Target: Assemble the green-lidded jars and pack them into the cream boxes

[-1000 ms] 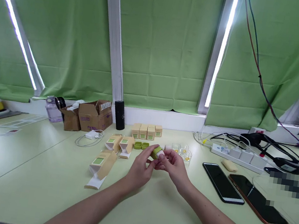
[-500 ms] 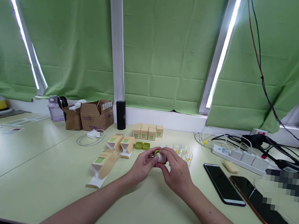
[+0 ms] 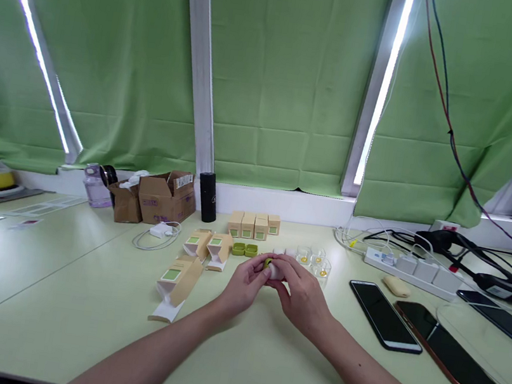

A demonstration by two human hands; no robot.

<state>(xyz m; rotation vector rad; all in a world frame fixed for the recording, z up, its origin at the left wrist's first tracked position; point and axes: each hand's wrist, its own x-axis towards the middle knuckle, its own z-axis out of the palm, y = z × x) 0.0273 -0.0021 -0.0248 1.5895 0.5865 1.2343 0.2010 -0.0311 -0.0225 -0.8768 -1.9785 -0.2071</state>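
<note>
My left hand [image 3: 243,285] is closed on a small green cup [image 3: 267,262], mostly covered by the fingers. A rounded white piece [image 3: 275,273] sits against it, pinched by my right hand [image 3: 302,294]. Whether the white piece is inside the cup or only touching it, I cannot tell. Just beyond the hands stand two empty-looking green cups [image 3: 245,250] side by side. Several clear cups [image 3: 313,258] with yellow centres are grouped behind my right hand, and small white pieces [image 3: 285,251] show beside them. To the left lie opened cardboard boxes [image 3: 179,277] with green labels.
Several closed small boxes [image 3: 254,225] form a row at the back. A black cylinder [image 3: 207,197] and brown cartons [image 3: 166,198] stand back left, near a white charger [image 3: 162,230]. Phones [image 3: 385,316] lie at right, before a power strip [image 3: 410,271] and tangled cables.
The white piece has turned toward me, and less of the green cup shows now. My right hand has closed further over the white piece. Both hands stay in nearly the same place.
</note>
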